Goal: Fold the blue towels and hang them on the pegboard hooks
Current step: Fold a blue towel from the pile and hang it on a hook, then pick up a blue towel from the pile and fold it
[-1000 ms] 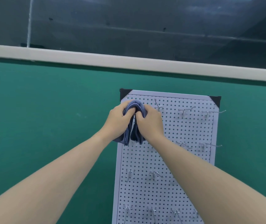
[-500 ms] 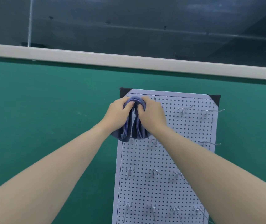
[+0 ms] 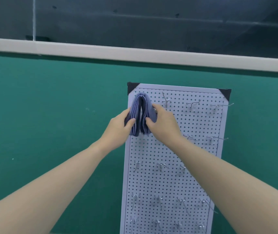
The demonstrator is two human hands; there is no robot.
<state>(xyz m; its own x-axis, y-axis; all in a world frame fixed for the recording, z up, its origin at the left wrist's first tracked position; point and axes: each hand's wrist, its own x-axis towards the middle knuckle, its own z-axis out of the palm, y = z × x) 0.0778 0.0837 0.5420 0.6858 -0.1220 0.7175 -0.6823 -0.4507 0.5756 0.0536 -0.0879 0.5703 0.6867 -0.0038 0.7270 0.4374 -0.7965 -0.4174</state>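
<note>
A folded blue towel [image 3: 141, 114] hung draped in two thick halves at the top left corner of the white pegboard [image 3: 172, 183], which stood against a green wall [image 3: 50, 107]. The left hand [image 3: 118, 126] pinched the towel's left half between thumb and fingers, and the right hand [image 3: 164, 122] pinched the right half the same way, both low on the cloth. Whatever carried the towel was hidden under its fold. Bare metal hooks [image 3: 193, 104] stuck out in rows across the rest of the board.
</note>
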